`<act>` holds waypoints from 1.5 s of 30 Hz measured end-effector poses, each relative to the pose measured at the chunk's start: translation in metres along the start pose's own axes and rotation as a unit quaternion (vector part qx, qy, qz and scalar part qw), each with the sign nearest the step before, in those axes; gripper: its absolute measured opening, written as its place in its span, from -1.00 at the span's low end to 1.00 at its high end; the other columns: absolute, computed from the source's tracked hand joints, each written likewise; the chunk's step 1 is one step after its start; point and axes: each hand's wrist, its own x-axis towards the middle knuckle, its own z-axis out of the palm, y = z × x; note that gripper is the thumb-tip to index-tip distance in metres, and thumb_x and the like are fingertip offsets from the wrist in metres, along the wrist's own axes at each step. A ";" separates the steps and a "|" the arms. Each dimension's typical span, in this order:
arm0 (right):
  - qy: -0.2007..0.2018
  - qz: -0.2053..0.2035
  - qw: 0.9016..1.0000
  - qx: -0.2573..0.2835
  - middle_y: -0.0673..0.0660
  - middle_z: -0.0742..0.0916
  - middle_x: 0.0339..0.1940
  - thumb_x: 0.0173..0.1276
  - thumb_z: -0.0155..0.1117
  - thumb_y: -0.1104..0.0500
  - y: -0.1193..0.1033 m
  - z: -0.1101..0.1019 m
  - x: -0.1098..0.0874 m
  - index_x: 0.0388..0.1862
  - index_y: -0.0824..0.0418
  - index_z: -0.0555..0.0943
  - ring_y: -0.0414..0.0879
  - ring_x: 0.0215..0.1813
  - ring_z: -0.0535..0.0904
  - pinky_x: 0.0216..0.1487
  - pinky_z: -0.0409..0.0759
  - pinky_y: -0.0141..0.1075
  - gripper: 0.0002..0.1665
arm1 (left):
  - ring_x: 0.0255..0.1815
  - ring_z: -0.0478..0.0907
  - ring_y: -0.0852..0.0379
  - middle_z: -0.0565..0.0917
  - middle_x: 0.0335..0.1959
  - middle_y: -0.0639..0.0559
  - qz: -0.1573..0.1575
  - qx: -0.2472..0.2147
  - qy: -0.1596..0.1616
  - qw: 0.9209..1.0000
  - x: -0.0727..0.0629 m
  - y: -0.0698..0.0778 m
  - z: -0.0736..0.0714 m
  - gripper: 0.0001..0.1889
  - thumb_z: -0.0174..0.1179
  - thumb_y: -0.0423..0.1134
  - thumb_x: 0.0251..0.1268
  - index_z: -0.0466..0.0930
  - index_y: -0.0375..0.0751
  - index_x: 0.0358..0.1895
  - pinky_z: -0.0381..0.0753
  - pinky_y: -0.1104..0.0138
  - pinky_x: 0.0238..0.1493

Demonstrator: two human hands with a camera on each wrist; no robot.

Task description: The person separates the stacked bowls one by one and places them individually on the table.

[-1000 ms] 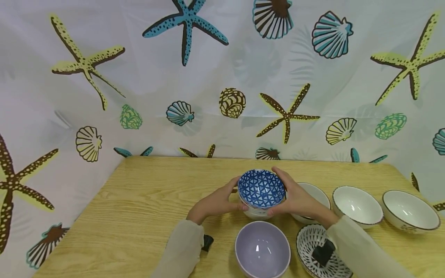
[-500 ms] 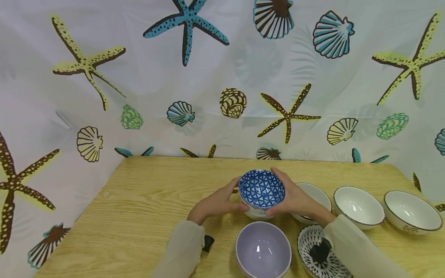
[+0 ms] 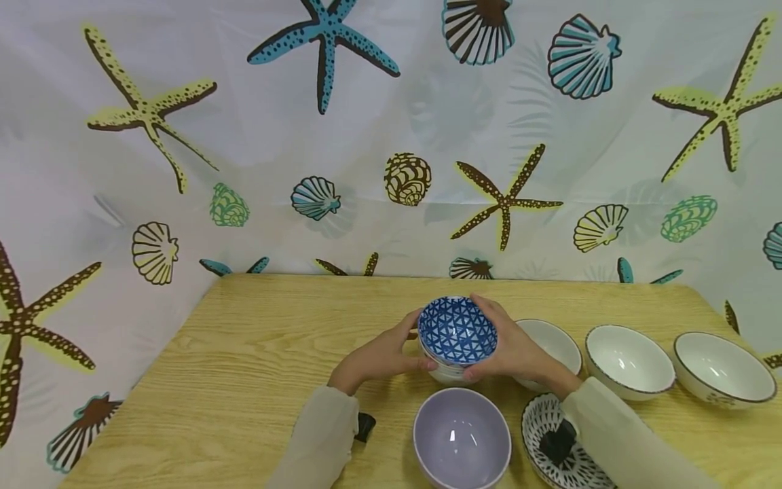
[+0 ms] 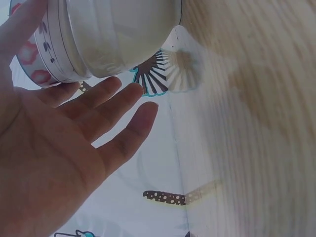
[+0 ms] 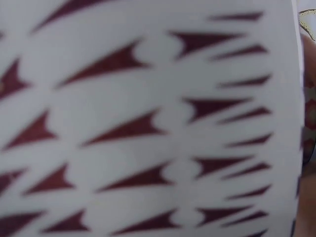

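Note:
A bowl with a blue triangle pattern inside (image 3: 458,329) sits on top of white bowls (image 3: 451,375) in a stack. My left hand (image 3: 381,353) holds its left side, thumb in front and fingers behind. From the right, my right hand (image 3: 519,350) grips the same bowl with the thumb low at the front. In the left wrist view, the red-patterned outside of the upper bowl (image 4: 29,54) shows above a plain white bowl (image 4: 123,34), and the lower fingers (image 4: 131,131) are spread away from it. The right wrist view is mostly filled by a dark-patterned dish (image 5: 148,98).
A lilac bowl (image 3: 462,438) stands in front of the stack. The dark-patterned dish (image 3: 544,435) lies beneath my right wrist. A row of white bowls (image 3: 552,339), (image 3: 629,360), (image 3: 723,367) runs to the right on the wooden table (image 3: 244,380). A printed curtain (image 3: 366,136) hangs behind.
My right hand has shifted slightly left, and the blue-patterned bowl has moved a little left with it. The left hand stays nearly in place.

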 end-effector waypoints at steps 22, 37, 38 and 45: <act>0.030 0.006 0.999 0.036 0.30 0.15 0.48 -0.17 0.61 0.06 -0.003 0.004 -0.001 0.55 0.16 -0.06 0.34 0.36 0.26 0.28 0.37 0.15 0.39 | 0.43 0.20 -0.25 0.13 0.50 -0.12 -0.007 -0.003 -0.001 1.000 -0.002 0.001 0.001 0.00 0.29 0.09 0.17 -0.17 -0.01 0.54 0.26 -0.12 0.35; 0.061 -0.010 0.998 0.004 0.32 0.20 0.45 -0.20 0.63 0.10 -0.014 -0.004 -0.002 0.54 0.20 -0.02 0.35 0.35 0.27 0.25 0.39 0.18 0.39 | 0.44 0.19 -0.21 0.17 0.49 -0.13 -0.021 -0.005 0.005 1.000 -0.002 -0.001 0.000 0.00 0.32 0.09 0.14 -0.14 -0.01 0.53 0.24 -0.13 0.36; 0.063 -0.010 0.998 0.004 0.32 0.20 0.46 -0.20 0.63 0.11 -0.014 -0.004 -0.003 0.54 0.20 -0.02 0.35 0.36 0.27 0.25 0.38 0.19 0.39 | 0.44 0.19 -0.21 0.16 0.49 -0.13 -0.022 -0.005 0.003 1.000 -0.002 -0.001 0.000 0.00 0.31 0.09 0.14 -0.14 -0.01 0.53 0.24 -0.13 0.36; 0.073 -0.024 0.997 0.013 0.33 0.23 0.45 -0.21 0.63 0.16 -0.021 -0.010 -0.008 0.53 0.26 0.00 0.35 0.35 0.27 0.26 0.36 0.20 0.38 | 0.44 0.19 -0.22 0.18 0.48 -0.15 -0.029 -0.003 0.004 1.000 0.000 0.001 0.000 -0.01 0.31 0.08 0.14 -0.14 0.02 0.53 0.24 -0.15 0.35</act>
